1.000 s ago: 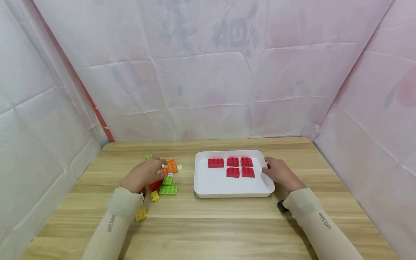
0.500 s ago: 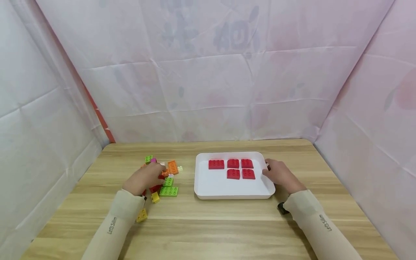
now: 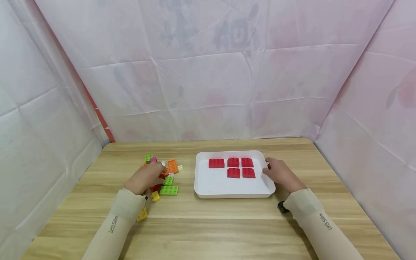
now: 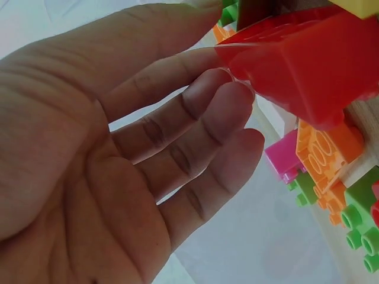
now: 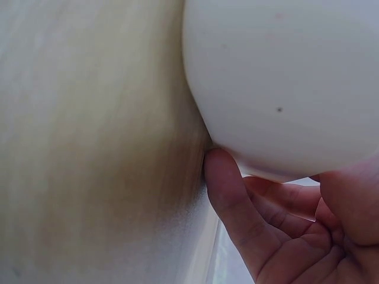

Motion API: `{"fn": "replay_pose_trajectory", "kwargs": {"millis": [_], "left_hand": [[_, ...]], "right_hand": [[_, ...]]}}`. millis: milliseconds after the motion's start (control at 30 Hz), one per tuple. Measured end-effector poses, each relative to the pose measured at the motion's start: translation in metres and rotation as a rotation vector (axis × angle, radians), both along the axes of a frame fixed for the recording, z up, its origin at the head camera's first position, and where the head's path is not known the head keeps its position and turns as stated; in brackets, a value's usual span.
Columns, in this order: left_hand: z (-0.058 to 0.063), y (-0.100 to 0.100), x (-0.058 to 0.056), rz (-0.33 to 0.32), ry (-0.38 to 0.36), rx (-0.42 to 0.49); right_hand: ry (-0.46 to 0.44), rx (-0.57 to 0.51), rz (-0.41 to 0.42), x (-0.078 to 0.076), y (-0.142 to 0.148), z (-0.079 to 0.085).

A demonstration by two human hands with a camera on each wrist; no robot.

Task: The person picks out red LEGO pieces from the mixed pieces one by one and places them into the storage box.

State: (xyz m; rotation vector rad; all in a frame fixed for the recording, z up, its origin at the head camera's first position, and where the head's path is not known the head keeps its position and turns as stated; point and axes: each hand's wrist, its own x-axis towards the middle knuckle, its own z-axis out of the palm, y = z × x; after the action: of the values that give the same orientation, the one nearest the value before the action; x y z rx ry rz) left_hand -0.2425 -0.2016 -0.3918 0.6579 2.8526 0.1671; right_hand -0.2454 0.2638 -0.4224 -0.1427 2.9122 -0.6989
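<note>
Left fingers [image 4: 228, 112], loosely spread, meet the red brick [image 4: 323, 56] toward the bench's [image 3: 201, 231] left edge, grip unclear; likely light, stiff plastic, best pinched across opposite sides. Right fingers [image 5: 228, 186] pinch the white tray [image 3: 211, 187].

Bright, diffuse light fills the head view, leaving soft shadows beside both sleeves [image 3: 108, 225]; in the right wrist view the table [image 5: 89, 118] looks smeared, apparently out of focus.
</note>
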Motion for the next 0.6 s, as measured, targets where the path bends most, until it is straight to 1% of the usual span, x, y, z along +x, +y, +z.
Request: {"fn": "replay_pose_trajectory", "kwargs": {"millis": [167,333,433,600], "left_hand": [[0.0010,-0.0007,0.0007,-0.010,0.021,-0.035],[0.0035,-0.0026,0.0043,0.034,0.026,-0.060],[0.0034,-0.0028,0.0050,0.054,0.007,-0.067],[0.0011,-0.0011,0.0033,0.081,-0.042,-0.052]], "right_hand": [[-0.003,0.002,-0.002,0.0000,0.0001,0.0004],[-0.010,0.004,-0.006,0.0002,-0.0001,0.0000],[-0.008,0.005,-0.005,-0.0002,-0.0002,-0.0002],[-0.002,0.010,0.002,-0.0017,0.0008,-0.0016]]}}
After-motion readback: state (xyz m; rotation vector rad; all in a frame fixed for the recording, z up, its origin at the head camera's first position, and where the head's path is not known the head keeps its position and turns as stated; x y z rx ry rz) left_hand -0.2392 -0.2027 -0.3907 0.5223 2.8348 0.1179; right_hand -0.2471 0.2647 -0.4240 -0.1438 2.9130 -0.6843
